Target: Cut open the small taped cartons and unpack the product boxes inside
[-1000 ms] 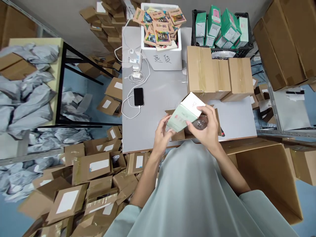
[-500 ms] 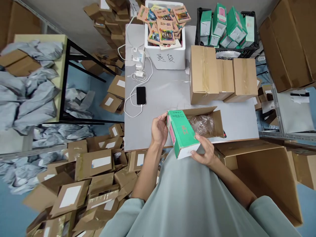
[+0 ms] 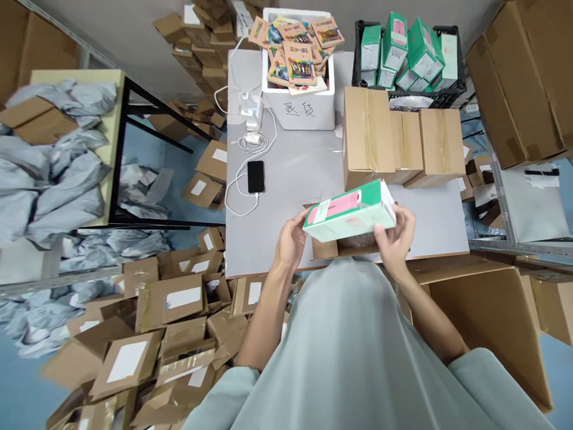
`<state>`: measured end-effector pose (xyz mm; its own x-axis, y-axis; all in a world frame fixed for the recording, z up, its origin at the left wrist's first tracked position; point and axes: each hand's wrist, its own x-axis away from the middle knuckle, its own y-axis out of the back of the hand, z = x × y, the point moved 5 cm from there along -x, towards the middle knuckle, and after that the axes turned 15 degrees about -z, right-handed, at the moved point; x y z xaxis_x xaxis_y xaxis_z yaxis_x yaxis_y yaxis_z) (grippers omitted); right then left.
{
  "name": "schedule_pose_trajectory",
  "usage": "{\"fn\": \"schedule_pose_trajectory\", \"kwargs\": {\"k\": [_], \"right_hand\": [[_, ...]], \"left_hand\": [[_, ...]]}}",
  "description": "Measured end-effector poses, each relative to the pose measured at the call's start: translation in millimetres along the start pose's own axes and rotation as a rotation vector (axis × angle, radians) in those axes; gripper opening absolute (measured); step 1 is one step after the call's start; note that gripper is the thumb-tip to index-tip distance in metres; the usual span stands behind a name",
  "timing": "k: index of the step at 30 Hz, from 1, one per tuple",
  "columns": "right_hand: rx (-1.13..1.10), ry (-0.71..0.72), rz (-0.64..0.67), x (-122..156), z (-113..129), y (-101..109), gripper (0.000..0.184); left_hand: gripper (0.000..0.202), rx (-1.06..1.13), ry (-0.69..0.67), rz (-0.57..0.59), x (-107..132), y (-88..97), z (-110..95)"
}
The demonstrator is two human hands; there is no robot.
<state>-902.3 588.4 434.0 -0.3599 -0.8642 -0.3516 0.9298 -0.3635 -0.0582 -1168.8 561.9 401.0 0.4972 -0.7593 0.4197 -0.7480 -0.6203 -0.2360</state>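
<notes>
Both my hands hold a green and white product box (image 3: 351, 212) with a pink panel, lying level above an open cardboard carton (image 3: 323, 248) at the near edge of the grey table (image 3: 290, 173). My left hand (image 3: 291, 240) grips the box's left end. My right hand (image 3: 396, 235) wraps round its right end. The carton's inside is mostly hidden behind the box.
Three sealed cardboard boxes (image 3: 398, 140) stand behind the carton. A black crate (image 3: 452, 95) of green boxes and a white foam bin (image 3: 304, 107) of colourful packets sit at the back. A phone (image 3: 255, 176) on a cable lies left. A large open carton (image 3: 487, 316) is at right; parcels litter the floor at left.
The green box was turned over in my hands, from pointing toward me to lying sideways, and lifted back over the open carton, hiding the bubble wrap inside.
</notes>
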Motion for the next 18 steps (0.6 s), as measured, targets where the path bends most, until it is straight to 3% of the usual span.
{"fn": "schedule_pose_trajectory", "kwargs": {"k": [5, 10, 14, 18], "right_hand": [[-0.158, -0.626, -0.012, -39.6, -35.4, -22.6, 0.052], [-0.221, -1.113, 0.078, -18.8, -71.0, -39.9, 0.049], [-0.339, -1.318, 0.204, 12.5, -74.9, -61.5, 0.032], [-0.482, -1.337, 0.328, 38.9, -65.1, -76.9, 0.027]], "left_hand": [[0.027, -0.162, -0.129, 0.043, 26.9, -15.3, -21.1], [0.037, -0.255, -0.243, 0.047, 48.4, -27.3, -43.2], [0.042, -0.294, -0.308, 0.105, 66.5, -44.4, -52.0], [0.037, -0.380, -0.382, 0.159, 92.8, -63.0, -49.7]]}}
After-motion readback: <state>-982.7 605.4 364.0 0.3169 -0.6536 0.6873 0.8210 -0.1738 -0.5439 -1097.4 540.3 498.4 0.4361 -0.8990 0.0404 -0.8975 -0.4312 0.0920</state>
